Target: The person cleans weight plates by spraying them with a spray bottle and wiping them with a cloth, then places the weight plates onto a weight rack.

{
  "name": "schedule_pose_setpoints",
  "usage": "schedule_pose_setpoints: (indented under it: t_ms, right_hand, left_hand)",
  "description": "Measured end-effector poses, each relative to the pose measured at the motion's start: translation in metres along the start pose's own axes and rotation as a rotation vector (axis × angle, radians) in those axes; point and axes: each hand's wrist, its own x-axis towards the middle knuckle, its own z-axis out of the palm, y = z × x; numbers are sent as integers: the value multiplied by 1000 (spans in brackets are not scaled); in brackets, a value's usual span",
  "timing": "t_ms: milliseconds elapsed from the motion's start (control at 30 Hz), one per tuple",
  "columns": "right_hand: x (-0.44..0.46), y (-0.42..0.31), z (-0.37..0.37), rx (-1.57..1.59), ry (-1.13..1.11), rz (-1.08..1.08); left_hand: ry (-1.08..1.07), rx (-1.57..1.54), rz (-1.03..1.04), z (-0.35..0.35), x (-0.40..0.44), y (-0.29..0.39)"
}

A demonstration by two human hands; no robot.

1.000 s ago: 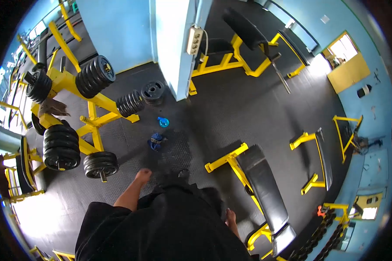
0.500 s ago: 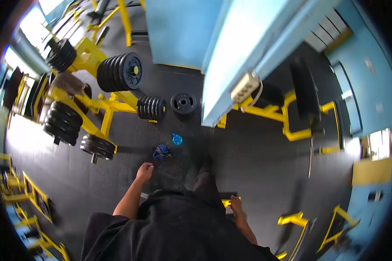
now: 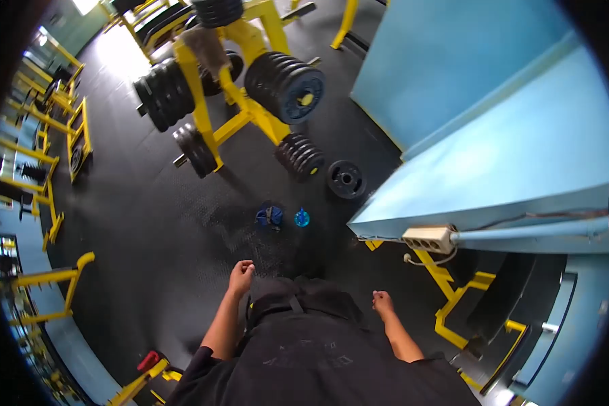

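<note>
My left hand (image 3: 241,277) hangs in front of my body with its fingers loosely curled and nothing visible in them. My right hand (image 3: 383,303) is on the other side of my body, its fingers also curled in, and no object shows in it. Neither hand touches anything. On the black floor beyond my left hand lies a small blue bag (image 3: 269,216). Beside it is a clear blue bottle (image 3: 302,217), seen from above.
A yellow rack (image 3: 233,126) loaded with black weight plates (image 3: 285,84) stands ahead. One loose plate (image 3: 346,179) lies on the floor by it. A light-blue pillar (image 3: 494,169) carrying a power strip (image 3: 429,238) juts in at right, near a padded bench (image 3: 504,298).
My view has turned, so the rack, bag and bottle sit further right and the pillar fills more of the right side. Both hands stay curled; my legs now appear closer together.
</note>
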Motion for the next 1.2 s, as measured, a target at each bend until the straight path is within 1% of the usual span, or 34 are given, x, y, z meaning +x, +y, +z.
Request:
schedule_pose_setpoints:
  t_ms: [67,133,200,233,300,367,433,467,567,600,667,700,733,833,867,933,967,1067,1133,1200]
  right_hand:
    - [22,-17,-3,-26,35,-123]
    - [21,-63,-9,-52,21,-160]
    - [9,-112,-12,-42,-97,-212]
    - [10,-131,-10,-63,-107,-212]
    - [12,-154,-1,-175,-83,-471]
    - [19,-178,6,-256,-120,-490]
    - [24,-202,16,-260,-123,-512]
    - [25,-205,22,-251,-115,-537]
    - [29,-209,41,-259,-139,-540]
    - [38,-206,48,-249,-133,-562]
    - [46,-185,62,-275,-250,-501]
    - [50,-177,68,-271,-252,-515]
    - [51,-168,73,-327,-285,-508]
    - [59,-159,86,-433,-329,-494]
    - [64,-159,90,-485,-337,-479]
    - [82,-164,108,-478,-338,-460]
    - [90,-162,117,-478,-323,-455]
    - [125,-163,149,-473,-335,-431]
    - [162,-158,178,-507,-331,-545]
    - [191,-163,201,-566,-258,-656]
  left_hand:
    - [43,-81,-35,7,-14,-4]
    - [88,-116,-55,16,-15,-31]
    - [127,-146,-79,23,-15,-49]
    - [130,-157,-70,27,-17,-55]
    - [113,-196,-73,33,-18,-75]
    - [105,-201,-101,36,-21,-88]
    - [94,-198,-103,35,-20,-95]
    - [91,-197,-118,35,-16,-103]
    - [122,-164,-41,28,-8,-123]
    - [133,-165,-19,28,-5,-115]
    - [238,-183,-24,25,-7,-96]
    - [227,-268,-51,26,-6,-89]
    - [234,-269,-50,30,-8,-83]
    - [173,-307,12,47,15,-84]
    - [150,-282,10,53,20,-72]
    - [43,-297,-10,65,48,-73]
    - [55,-250,105,73,64,-77]
    - [24,-327,102,96,117,-94]
    - [17,-325,113,108,143,-87]
    - [1,-309,117,115,162,-82]
